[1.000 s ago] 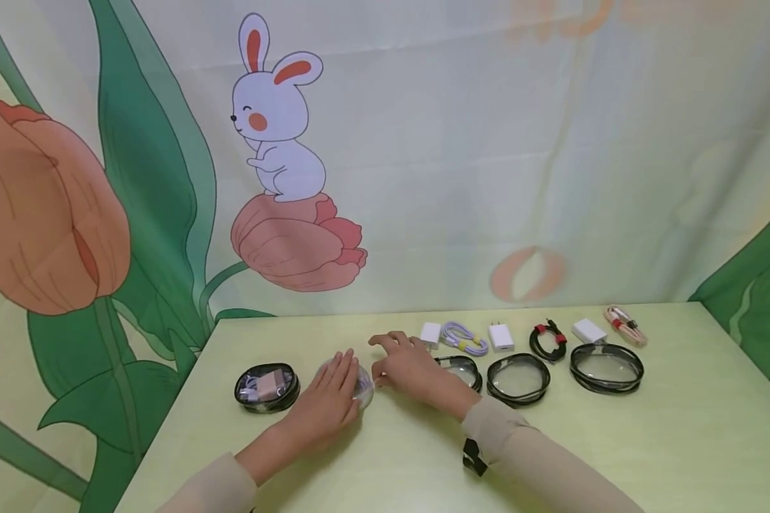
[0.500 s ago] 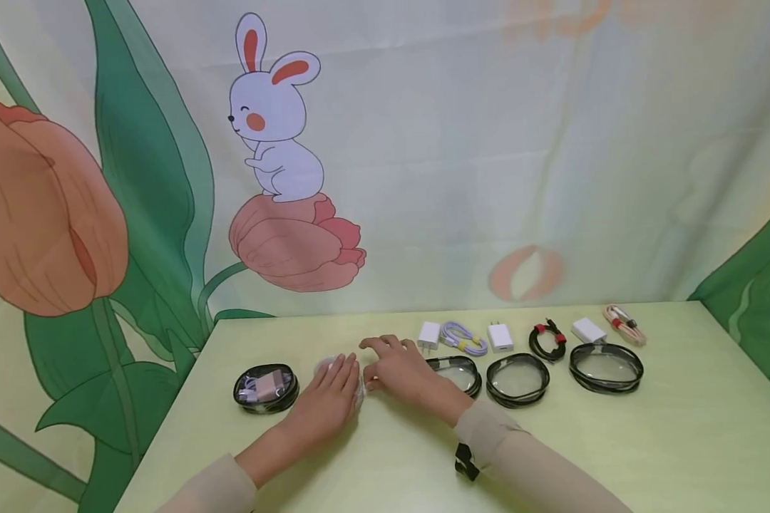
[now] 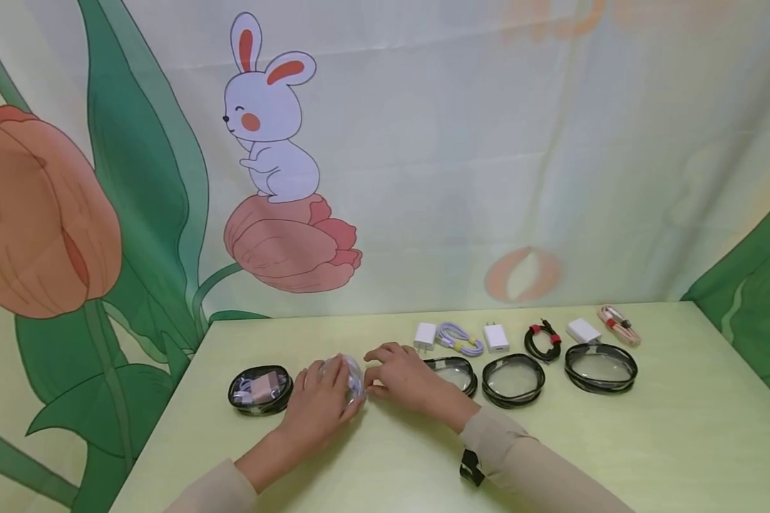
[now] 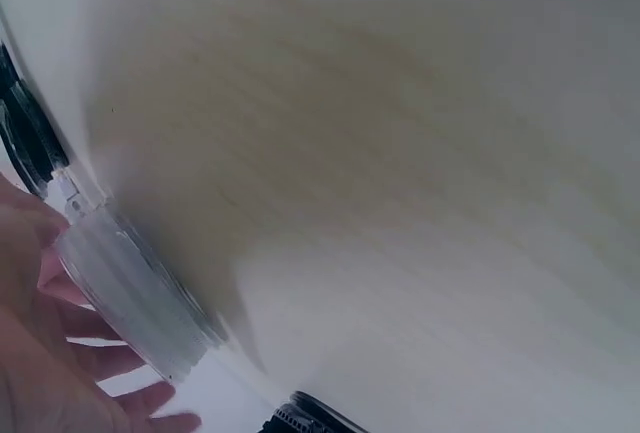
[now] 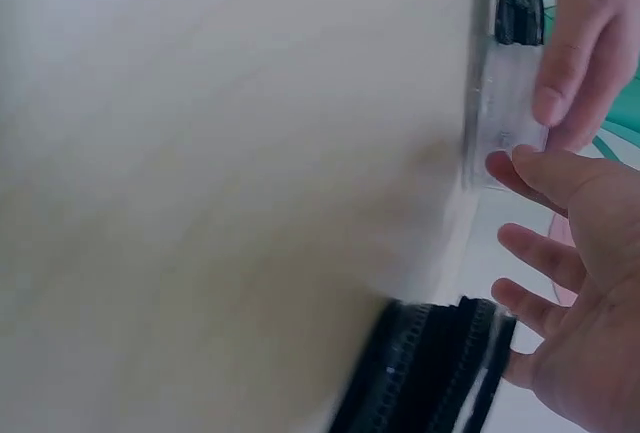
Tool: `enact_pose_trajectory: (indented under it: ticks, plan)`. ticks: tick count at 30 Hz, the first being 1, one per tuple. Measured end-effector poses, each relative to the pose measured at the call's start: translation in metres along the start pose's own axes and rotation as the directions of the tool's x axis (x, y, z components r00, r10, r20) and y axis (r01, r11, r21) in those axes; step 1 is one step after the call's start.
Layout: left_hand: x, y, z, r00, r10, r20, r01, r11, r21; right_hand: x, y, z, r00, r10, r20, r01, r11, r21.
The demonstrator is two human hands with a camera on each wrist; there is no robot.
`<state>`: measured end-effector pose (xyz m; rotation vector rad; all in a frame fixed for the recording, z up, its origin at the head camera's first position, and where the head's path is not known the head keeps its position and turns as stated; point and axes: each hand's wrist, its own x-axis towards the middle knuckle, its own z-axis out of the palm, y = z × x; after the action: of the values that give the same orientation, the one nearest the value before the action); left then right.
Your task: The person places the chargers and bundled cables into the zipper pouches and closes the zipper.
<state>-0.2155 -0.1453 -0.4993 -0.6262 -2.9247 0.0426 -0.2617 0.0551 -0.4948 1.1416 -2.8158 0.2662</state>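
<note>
A clear round pouch [image 3: 356,375] with pale lilac cable inside lies on the table. My left hand [image 3: 313,410] rests on it from above, fingers spread and fairly straight, thumb along its near side. My right hand [image 3: 407,376] is at the right edge. In the right wrist view, its thumb and index finger pinch at the end of the pouch [image 5: 508,103], the other fingers held apart; whatever small part lies between the fingertips is hidden. From the left wrist the side of the pouch [image 4: 140,288] looks frosted, with a small whitish tab [image 4: 70,196] at one end.
A black-trimmed pouch [image 3: 259,390] holding a pinkish adapter and cable sits left. Several black-rimmed clear pouches [image 3: 513,380] stand right. Behind them lie white chargers [image 3: 496,338], a lilac cable [image 3: 459,339], a black cable [image 3: 542,341] and a pink cable [image 3: 619,325].
My left hand's fingers have shifted left and spread, baring more of the clear pouch's right side. My right hand has moved slightly left, staying by its edge.
</note>
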Motion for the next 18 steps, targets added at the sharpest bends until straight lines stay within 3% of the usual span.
enact_pose_trajectory:
  ticks: [5, 11, 18]
  plan:
    - [-0.001, -0.004, -0.002, 0.998, 0.064, 0.002, -0.064, 0.997, -0.045, 0.001, 0.004, -0.009, 0.998, -0.035, -0.06, 0.038, 0.998, 0.05]
    - [-0.005, -0.015, -0.004, 0.986, 0.166, -0.006, -0.166, 0.983, -0.075, -0.001, 0.012, -0.01, 0.999, 0.017, -0.043, -0.014, 0.997, 0.071]
    - [-0.006, -0.024, -0.01, 0.99, 0.142, -0.019, -0.143, 0.975, -0.17, -0.005, 0.02, -0.01, 0.998, 0.035, -0.058, -0.029, 0.994, 0.11]
